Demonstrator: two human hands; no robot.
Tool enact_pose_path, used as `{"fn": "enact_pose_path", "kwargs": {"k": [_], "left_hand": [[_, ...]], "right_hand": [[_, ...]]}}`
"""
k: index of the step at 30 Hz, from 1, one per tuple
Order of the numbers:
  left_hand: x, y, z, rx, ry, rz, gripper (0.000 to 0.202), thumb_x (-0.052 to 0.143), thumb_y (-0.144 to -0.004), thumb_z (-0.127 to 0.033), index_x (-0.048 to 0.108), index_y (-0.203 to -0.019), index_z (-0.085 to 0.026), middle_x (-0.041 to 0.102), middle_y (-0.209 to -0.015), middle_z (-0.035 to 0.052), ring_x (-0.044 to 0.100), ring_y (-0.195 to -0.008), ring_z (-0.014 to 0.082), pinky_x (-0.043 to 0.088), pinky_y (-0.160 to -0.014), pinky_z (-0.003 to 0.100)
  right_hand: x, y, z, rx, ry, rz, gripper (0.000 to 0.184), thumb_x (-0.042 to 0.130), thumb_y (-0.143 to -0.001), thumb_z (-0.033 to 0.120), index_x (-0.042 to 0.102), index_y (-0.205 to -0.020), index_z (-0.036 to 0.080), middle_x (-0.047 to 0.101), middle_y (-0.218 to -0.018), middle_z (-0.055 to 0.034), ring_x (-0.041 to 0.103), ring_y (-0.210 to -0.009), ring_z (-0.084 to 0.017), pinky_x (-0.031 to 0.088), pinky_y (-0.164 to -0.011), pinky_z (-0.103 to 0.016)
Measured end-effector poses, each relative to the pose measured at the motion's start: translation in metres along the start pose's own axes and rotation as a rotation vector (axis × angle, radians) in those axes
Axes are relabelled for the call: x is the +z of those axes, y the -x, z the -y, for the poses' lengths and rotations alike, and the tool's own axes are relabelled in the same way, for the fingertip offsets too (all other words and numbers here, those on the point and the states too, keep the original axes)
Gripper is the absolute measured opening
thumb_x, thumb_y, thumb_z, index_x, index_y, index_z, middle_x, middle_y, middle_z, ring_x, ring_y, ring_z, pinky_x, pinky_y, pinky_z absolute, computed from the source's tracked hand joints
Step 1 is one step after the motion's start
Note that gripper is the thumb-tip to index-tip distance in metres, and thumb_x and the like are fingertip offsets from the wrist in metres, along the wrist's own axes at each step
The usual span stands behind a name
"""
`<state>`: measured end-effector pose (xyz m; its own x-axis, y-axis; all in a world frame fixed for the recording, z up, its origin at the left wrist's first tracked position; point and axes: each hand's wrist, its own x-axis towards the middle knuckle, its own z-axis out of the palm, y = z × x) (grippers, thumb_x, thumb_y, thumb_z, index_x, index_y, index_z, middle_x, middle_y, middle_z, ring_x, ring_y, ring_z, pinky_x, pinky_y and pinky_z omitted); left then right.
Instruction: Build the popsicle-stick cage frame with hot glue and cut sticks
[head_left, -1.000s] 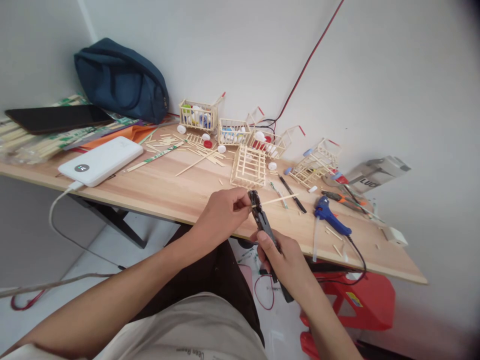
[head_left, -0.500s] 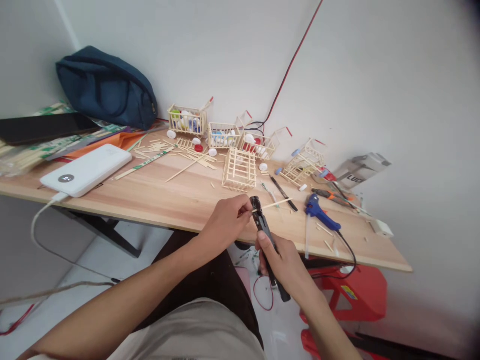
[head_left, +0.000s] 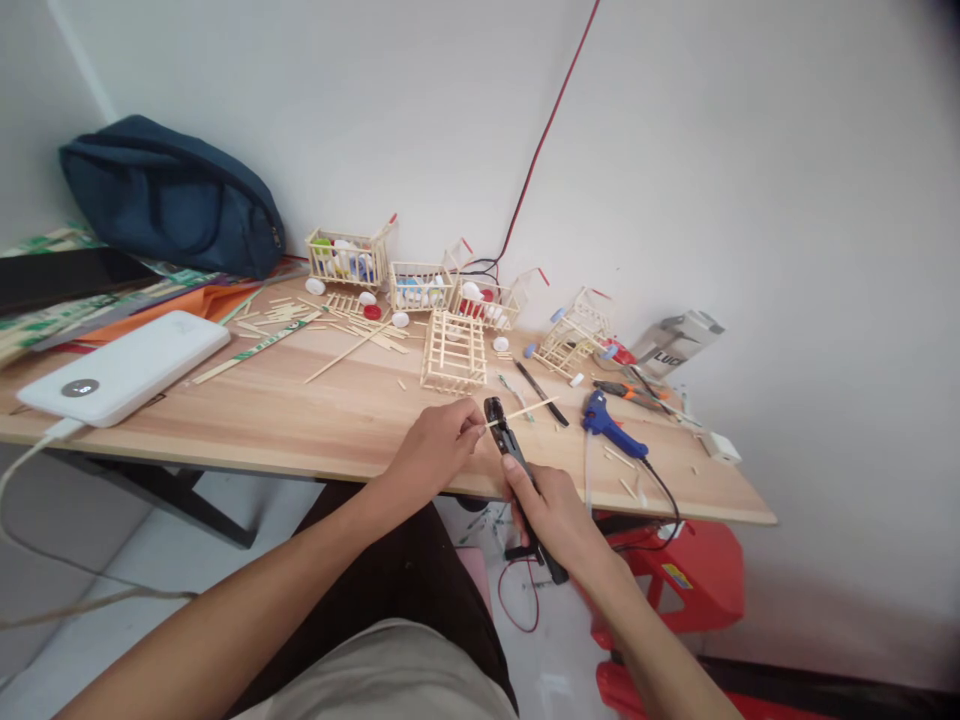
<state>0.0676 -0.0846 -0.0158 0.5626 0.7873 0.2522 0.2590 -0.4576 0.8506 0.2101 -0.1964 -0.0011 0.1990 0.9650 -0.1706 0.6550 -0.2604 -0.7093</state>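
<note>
My left hand [head_left: 435,450] pinches one end of a thin wooden stick [head_left: 529,410] over the front edge of the wooden table [head_left: 300,420]. My right hand [head_left: 559,515] is wrapped round the handles of black cutting pliers [head_left: 510,455], whose jaws sit on the stick just right of my left fingers. The stick's free end points right, toward a blue glue gun [head_left: 611,425] lying on the table. A flat stick-built frame [head_left: 454,352] lies just behind my hands.
Several small stick carts [head_left: 346,257] with bottle caps stand along the wall. A white power bank [head_left: 124,365], a dark blue bag [head_left: 169,195] and loose sticks lie at the left. Orange-handled pliers [head_left: 630,390] and a grey box [head_left: 675,340] lie at the right; a red stool [head_left: 686,580] stands below.
The view has swung to the right and down, so everything sits further left. Both hands keep the same hold on the stick and the pliers.
</note>
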Motion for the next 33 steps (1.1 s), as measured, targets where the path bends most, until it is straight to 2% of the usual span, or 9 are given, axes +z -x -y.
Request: {"fn": "enact_pose_path", "kwargs": {"k": [4,8,16,23,25,27,30,31,33], "left_hand": [[-0.001,0.001,0.002,0.004,-0.104,0.023,0.02,0.045,-0.088,-0.021,0.054,-0.07,-0.02,0.06,-0.069,0.0011,0.054,-0.068,0.017,0.033,-0.063,0.027],[0.0,0.0,0.003,-0.021,-0.172,0.042,0.02,0.044,-0.09,-0.024,0.058,-0.075,-0.02,0.063,-0.075,0.002,0.057,-0.073,0.0182,0.035,-0.067,0.027],[0.003,-0.003,0.007,-0.019,-0.195,0.012,0.022,0.039,-0.092,-0.025,0.057,-0.08,-0.02,0.062,-0.076,0.0023,0.056,-0.074,0.0189,0.036,-0.068,0.028],[-0.017,-0.005,-0.004,0.047,-0.085,0.004,0.022,0.044,-0.088,-0.02,0.052,-0.068,-0.019,0.055,-0.063,-0.0019,0.051,-0.064,0.0145,0.034,-0.063,0.027],[-0.024,-0.002,-0.007,0.023,-0.021,-0.022,0.018,0.046,-0.089,-0.025,0.056,-0.075,-0.019,0.055,-0.064,-0.0023,0.052,-0.065,0.0142,0.036,-0.065,0.027],[-0.028,0.008,-0.007,-0.047,0.132,-0.1,0.017,0.051,-0.089,-0.035,0.058,-0.093,-0.019,0.059,-0.071,-0.0021,0.055,-0.068,0.0143,0.039,-0.067,0.026],[-0.024,0.032,-0.006,-0.172,0.391,-0.171,0.038,0.058,-0.085,-0.044,0.049,-0.112,-0.019,0.062,-0.082,-0.0009,0.056,-0.068,0.0128,0.043,-0.065,0.025],[-0.021,0.04,-0.006,-0.2,0.432,-0.127,0.041,0.061,-0.082,-0.044,0.048,-0.113,-0.019,0.062,-0.087,0.0004,0.056,-0.067,0.0122,0.043,-0.064,0.025],[-0.011,0.055,-0.01,-0.223,0.436,0.061,0.049,0.07,-0.074,-0.039,0.05,-0.113,-0.018,0.064,-0.1,0.0038,0.057,-0.069,0.0119,0.044,-0.063,0.024]], "right_hand": [[0.002,-0.004,-0.002,-0.005,0.035,-0.016,0.062,0.026,-0.094,0.065,0.053,-0.061,0.019,0.053,-0.041,-0.0009,0.056,-0.037,-0.015,0.043,-0.046,-0.024],[0.002,-0.007,-0.005,0.027,0.053,-0.014,0.065,0.025,-0.094,0.065,0.052,-0.057,0.019,0.052,-0.038,-0.0021,0.055,-0.036,-0.015,0.043,-0.046,-0.024],[-0.003,-0.012,0.002,0.06,0.019,-0.012,0.063,0.03,-0.091,0.068,0.056,-0.063,0.018,0.055,-0.041,-0.0014,0.055,-0.035,-0.014,0.042,-0.044,-0.023],[-0.002,-0.012,0.004,-0.015,0.018,-0.045,0.063,0.031,-0.092,0.067,0.055,-0.062,0.017,0.054,-0.041,-0.0007,0.055,-0.036,-0.014,0.042,-0.045,-0.023],[-0.001,-0.012,0.006,-0.054,-0.017,-0.07,0.062,0.031,-0.093,0.065,0.056,-0.063,0.017,0.054,-0.041,-0.0002,0.055,-0.037,-0.013,0.042,-0.046,-0.022],[0.001,-0.013,0.011,-0.093,-0.101,-0.098,0.061,0.03,-0.094,0.064,0.056,-0.065,0.017,0.055,-0.043,0.0004,0.055,-0.037,-0.012,0.042,-0.046,-0.022],[0.004,-0.016,0.027,-0.156,-0.266,-0.152,0.059,0.03,-0.094,0.064,0.057,-0.069,0.018,0.055,-0.045,0.0014,0.054,-0.038,-0.012,0.041,-0.044,-0.021],[0.006,-0.018,0.033,-0.18,-0.305,-0.18,0.059,0.031,-0.093,0.065,0.058,-0.07,0.018,0.055,-0.046,0.0016,0.054,-0.039,-0.012,0.041,-0.043,-0.021],[0.011,-0.021,0.044,-0.223,-0.347,-0.235,0.059,0.031,-0.093,0.064,0.06,-0.073,0.018,0.055,-0.047,0.0016,0.055,-0.043,-0.012,0.041,-0.044,-0.021]]}}
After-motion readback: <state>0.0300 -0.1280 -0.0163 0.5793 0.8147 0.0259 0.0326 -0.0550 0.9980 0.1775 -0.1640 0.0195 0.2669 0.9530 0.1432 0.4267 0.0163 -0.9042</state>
